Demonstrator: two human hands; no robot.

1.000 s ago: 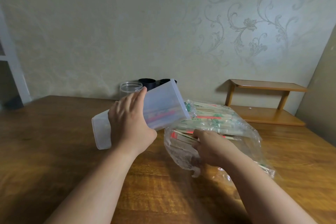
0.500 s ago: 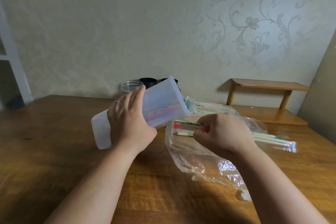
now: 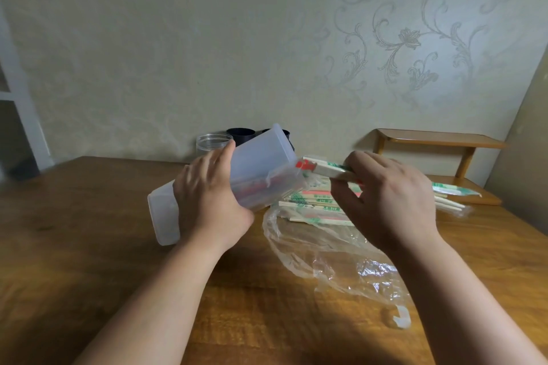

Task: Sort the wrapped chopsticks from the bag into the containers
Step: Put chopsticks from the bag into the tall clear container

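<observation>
Table (image 3: 74,216), left hand (image 3: 207,201) gripping container (image 3: 261,163), right hand (image 3: 391,198) pinching chopsticks (image 3: 323,168) at rim

A room in a home: pale greenish wallpaper embossed with floral scrolls (image 3: 409,38) backs a brown varnished wooden surface (image 3: 74,246) (a dining table, by its look), with a small two-tier wooden shelf (image 3: 439,141) and a white-painted frame (image 3: 20,104) at the edges.

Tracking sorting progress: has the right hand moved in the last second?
Yes. The right hand rose out of the bag, up toward the wooden shelf, bringing wrapped chopsticks to the mouth of the container.
</observation>
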